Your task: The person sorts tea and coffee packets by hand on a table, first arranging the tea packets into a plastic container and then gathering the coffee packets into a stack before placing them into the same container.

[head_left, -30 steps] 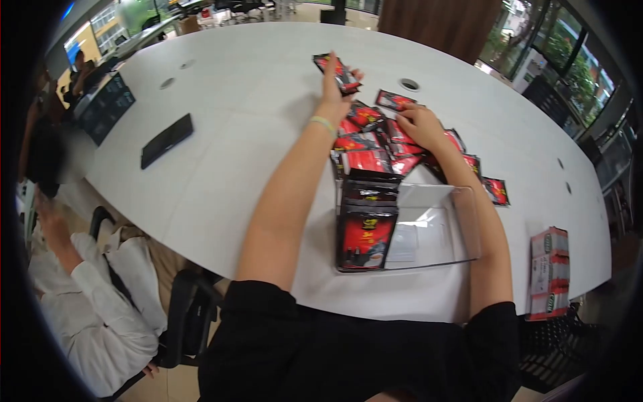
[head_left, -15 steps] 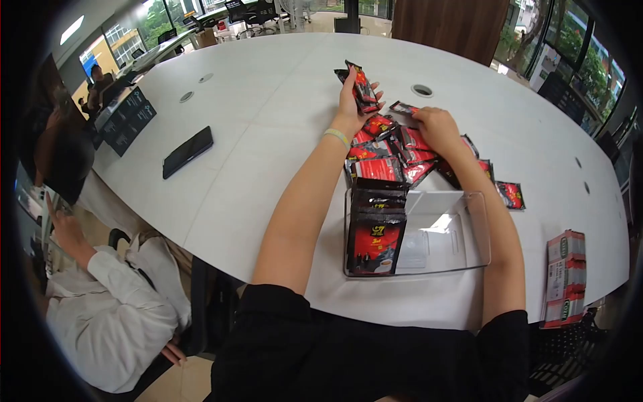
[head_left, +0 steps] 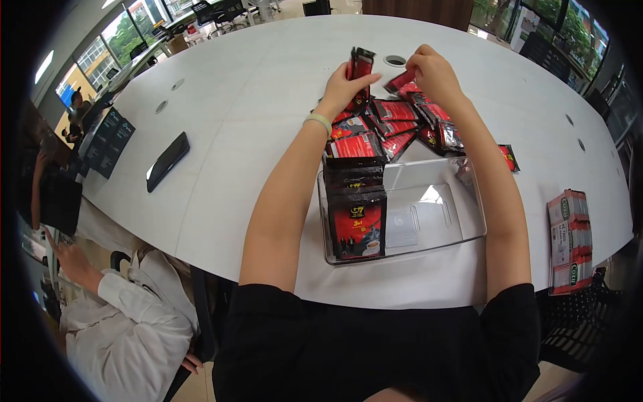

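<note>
Several red and black sachets are gripped upright in my left hand (head_left: 345,88), beyond the loose pile. My right hand (head_left: 432,75) pinches one red sachet (head_left: 400,83) by its end, just right of the left hand. Loose sachets (head_left: 395,110) lie heaped on the table below both hands. Nearer to me stands a clear plastic box (head_left: 435,249). A row of upright sachets (head_left: 358,224) fills its left side, the front one showing a cup picture. My right forearm passes over the box's right edge.
The white table (head_left: 261,80) has round cable holes. A black phone (head_left: 167,161) and a dark folded sign (head_left: 110,144) are at left. A person in a white shirt (head_left: 134,325) sits at lower left. Red and white packs (head_left: 570,241) lie at the right edge.
My right hand has lifted a sachet up off the pile, near the left hand. The left hand's bundle is now held more upright. The whole view has shifted slightly.
</note>
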Tool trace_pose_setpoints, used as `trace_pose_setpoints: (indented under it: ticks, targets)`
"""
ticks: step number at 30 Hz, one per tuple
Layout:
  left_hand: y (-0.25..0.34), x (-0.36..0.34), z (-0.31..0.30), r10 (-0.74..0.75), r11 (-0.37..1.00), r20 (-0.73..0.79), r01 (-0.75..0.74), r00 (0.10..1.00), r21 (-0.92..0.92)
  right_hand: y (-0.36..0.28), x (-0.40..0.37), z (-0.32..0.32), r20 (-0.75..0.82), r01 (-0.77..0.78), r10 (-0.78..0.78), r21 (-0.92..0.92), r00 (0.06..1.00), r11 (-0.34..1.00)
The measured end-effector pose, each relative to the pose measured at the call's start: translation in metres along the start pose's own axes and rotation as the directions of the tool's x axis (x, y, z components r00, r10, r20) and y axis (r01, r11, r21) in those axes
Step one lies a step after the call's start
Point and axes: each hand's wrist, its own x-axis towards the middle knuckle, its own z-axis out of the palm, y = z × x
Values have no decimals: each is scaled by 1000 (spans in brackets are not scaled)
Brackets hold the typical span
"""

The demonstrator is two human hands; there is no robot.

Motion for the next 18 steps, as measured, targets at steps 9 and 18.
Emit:
trace_pose_setpoints:
  ticks: [9,18]
  targets:
    - [-12,5,3,33,972,-5,-31,999,232,13,5,-8,23,35,-35,-34,999,999]
    - [4,7,4,47,991,92,-35,995,-128,3,7,-14,78,-85,56,462,995,883]
